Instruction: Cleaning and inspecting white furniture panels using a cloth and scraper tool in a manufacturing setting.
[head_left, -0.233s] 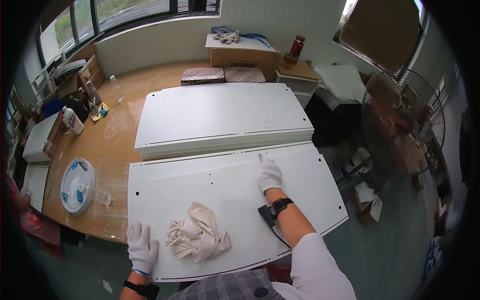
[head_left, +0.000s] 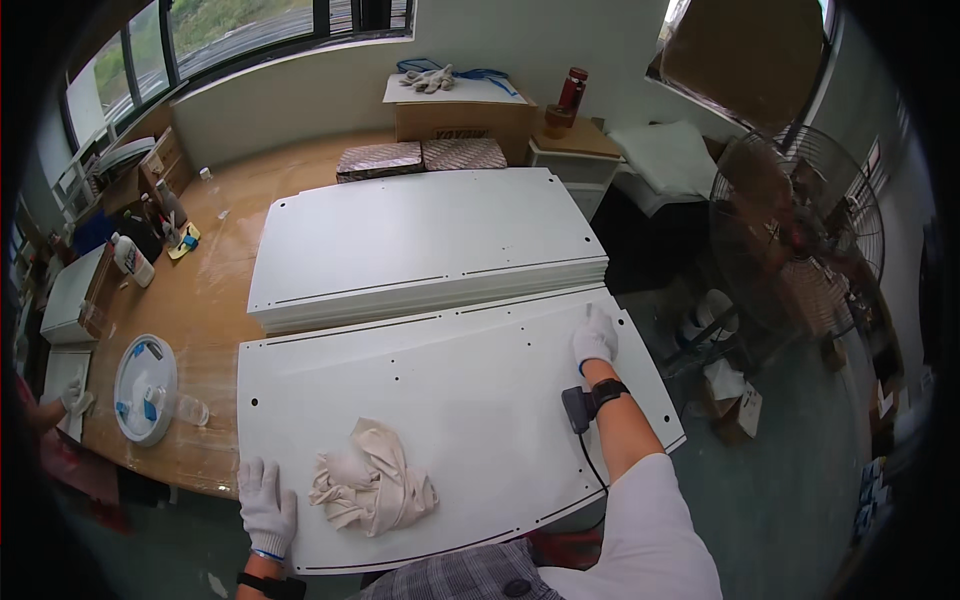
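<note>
A large white panel (head_left: pixel 490 420) with small holes and dark grooves along its long edges lies flat before me. My right hand (head_left: pixel 596 340), in a white knit glove, is closed near the panel's far right corner. A small grey tip pokes out past its fingers; what it belongs to is mostly hidden and I cannot name it. My left hand (head_left: pixel 266 508), gloved too, rests flat with fingers stretched at the near left edge of the panel. A crumpled cream cloth (head_left: pixel 378 480) lies on the panel between my arms, touched by neither hand.
Behind the panel sits a stack of similar white panels (head_left: pixel 420 230). To the left are a white round lid (head_left: pixel 145 390) carrying small blue-marked things, and a white bottle (head_left: pixel 132 260). A caged fan (head_left: pixel 797 235) stands at right. Another person's gloved hand (head_left: pixel 72 394) works at far left.
My right hand has slid rightward along the panel's far side, still closed. My left hand stays on the left edge. The other person's gloved hand shows more clearly. The whole view has shifted slightly.
</note>
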